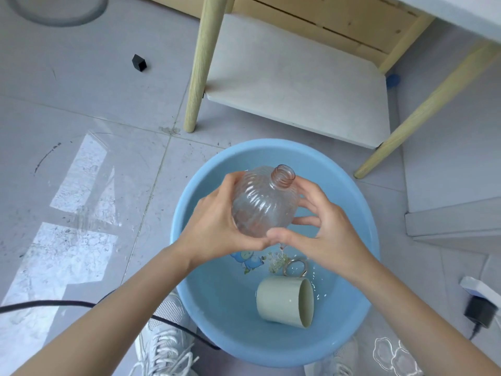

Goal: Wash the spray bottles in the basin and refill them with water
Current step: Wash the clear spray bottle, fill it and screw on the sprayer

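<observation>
In the head view, a clear ribbed spray bottle is held in the air above the blue basin, which stands on the tiled floor between the person's shoes. The spray head is off, and the bare threaded neck points up and away from the person.

The left hand cups the bottle's left flank and underside with its fingers wrapped round the body. The right hand closes on the other side, its curved fingers touching the ribs by their tips and its thumb tucked under the base beside the left thumb. Holding it from both sides over the water probably lets the person turn and rub the shell while drips fall back into the basin; a drop appears to hang below the thumbs.

Whether the bottle holds any water cannot be told through the plastic.

A pale green mug lies on its side in the shallow water at the near end of the basin, likely the scoop for refilling.

A wooden-legged desk stands just beyond the basin.
</observation>
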